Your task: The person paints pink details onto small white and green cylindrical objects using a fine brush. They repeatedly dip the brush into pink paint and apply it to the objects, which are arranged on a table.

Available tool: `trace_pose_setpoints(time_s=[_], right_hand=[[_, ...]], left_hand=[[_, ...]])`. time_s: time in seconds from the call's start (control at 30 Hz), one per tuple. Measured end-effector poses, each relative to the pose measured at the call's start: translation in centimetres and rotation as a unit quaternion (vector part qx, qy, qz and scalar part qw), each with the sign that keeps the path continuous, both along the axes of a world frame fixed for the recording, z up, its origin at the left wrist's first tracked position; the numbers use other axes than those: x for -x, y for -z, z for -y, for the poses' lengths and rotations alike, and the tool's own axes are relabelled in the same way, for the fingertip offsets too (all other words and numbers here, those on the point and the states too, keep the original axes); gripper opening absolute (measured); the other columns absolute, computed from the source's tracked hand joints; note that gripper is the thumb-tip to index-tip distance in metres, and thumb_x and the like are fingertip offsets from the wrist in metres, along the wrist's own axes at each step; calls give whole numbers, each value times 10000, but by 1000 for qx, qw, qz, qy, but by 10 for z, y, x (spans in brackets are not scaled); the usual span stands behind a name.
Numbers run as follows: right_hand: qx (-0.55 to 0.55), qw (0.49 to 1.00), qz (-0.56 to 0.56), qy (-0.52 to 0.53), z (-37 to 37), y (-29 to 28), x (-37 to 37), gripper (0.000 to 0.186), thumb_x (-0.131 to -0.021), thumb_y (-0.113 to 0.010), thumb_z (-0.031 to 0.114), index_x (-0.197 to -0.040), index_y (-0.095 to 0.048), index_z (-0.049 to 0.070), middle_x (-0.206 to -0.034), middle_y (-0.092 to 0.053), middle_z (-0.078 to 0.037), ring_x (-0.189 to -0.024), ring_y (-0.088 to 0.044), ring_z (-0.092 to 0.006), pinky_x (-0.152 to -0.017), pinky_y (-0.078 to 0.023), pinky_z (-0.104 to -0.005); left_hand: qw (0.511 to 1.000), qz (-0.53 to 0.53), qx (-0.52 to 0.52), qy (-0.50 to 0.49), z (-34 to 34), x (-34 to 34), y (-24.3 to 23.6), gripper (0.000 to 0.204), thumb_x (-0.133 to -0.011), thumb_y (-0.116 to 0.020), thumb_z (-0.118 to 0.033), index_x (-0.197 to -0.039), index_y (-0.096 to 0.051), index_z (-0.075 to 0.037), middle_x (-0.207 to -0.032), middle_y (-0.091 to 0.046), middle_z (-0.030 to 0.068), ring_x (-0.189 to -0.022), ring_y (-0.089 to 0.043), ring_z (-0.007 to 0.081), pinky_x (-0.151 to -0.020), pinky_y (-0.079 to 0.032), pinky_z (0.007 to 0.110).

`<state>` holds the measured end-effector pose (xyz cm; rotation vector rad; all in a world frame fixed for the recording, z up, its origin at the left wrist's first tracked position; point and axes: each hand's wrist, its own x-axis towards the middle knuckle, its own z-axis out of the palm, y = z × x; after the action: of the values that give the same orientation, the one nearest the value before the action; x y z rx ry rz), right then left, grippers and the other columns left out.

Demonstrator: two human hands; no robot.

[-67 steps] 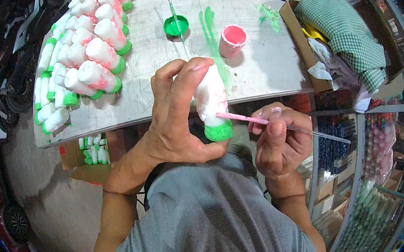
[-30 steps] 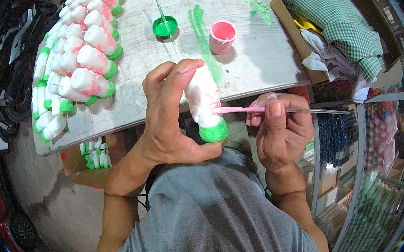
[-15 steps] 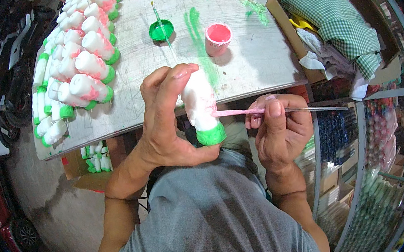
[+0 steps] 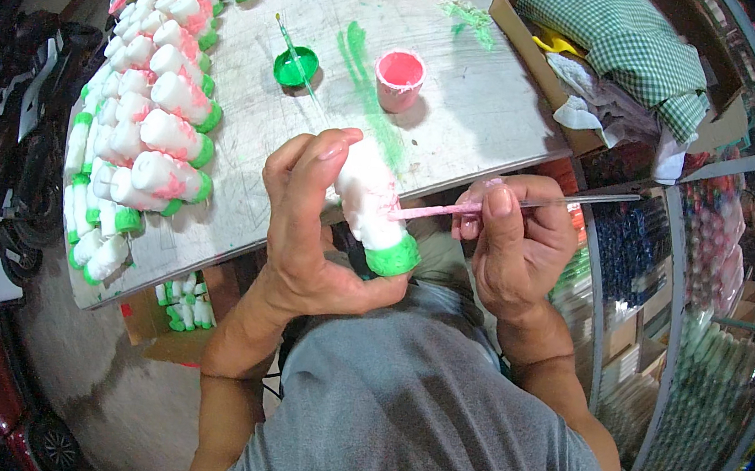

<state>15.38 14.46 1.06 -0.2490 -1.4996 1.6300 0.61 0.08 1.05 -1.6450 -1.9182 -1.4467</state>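
Between the thumb and fingers of my left hand point(image 4: 301, 218) is a white moulded figure point(image 4: 366, 188), tilted, with a green-painted base and some pink on its side. My right hand point(image 4: 520, 237) pinches a thin paintbrush point(image 4: 435, 210) coated in pink. The brush tip touches the figure's side just above the green band. Beyond the hands, a cup of pink paint point(image 4: 400, 82) stands on the table. Left of it lies a small green paint dish point(image 4: 296, 68) with another brush point(image 4: 289, 40) leaning in it.
Rows of similar white, pink and green figures point(image 4: 167, 135) cover the table's left side. A cardboard box point(image 4: 541, 83) with cloths sits at the back right. Below the table edge is a box of figures point(image 4: 174, 329). Metal shelving point(image 4: 673, 358) stands at right.
The brush tip has shifted slightly left along the figure's side. Both hands keep their grips, and the table appears slightly shifted in the view.
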Motion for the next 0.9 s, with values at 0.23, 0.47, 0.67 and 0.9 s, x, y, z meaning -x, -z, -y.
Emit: trace_pose_setpoints(time_s=[0.23, 0.47, 0.67, 0.9], right_hand=[[-23, 996, -86, -18, -6, 10, -7, 103, -1007, -593, 69, -1064, -526, 15, -899, -659, -148, -700, -623, -158, -666, -563, -309], [-107, 993, -56, -2, -2, 18, -13, 111, -1000, -577, 42, -1077, -508, 3, -920, -661, -175, -760, -654, -194, -717, -573, -347], [-122, 989, -79, -21, -2, 15, -5, 112, -995, -577, 32, -1078, -511, -6, -881, -664, -168, -767, -661, -204, -712, -574, -354], [-170, 985, -39, 12, -3, 9, -3, 100, -1004, -555, 60, -1071, -495, 17, -837, -604, -133, -720, -600, -190, -667, -547, -350]], left_hand=[[982, 131, -99, 95, -7, 2, 19, 1178, -550, -837, -55, -1525, -179, -6, -1458, -384, 238, -1305, -446, 334, -1100, -367, 470], [980, 137, -98, 108, -7, 2, 19, 1203, -557, -825, -23, -1541, -132, -18, -1459, -375, 246, -1364, -414, 356, -1141, -337, 471], [982, 132, -87, 104, -7, 2, 18, 1197, -561, -824, -33, -1545, -144, -14, -1451, -388, 243, -1368, -413, 358, -1150, -327, 472], [981, 140, -96, 98, -7, 0, 20, 1166, -558, -824, -38, -1529, -180, 18, -1444, -395, 225, -1370, -412, 348, -1161, -315, 452]])
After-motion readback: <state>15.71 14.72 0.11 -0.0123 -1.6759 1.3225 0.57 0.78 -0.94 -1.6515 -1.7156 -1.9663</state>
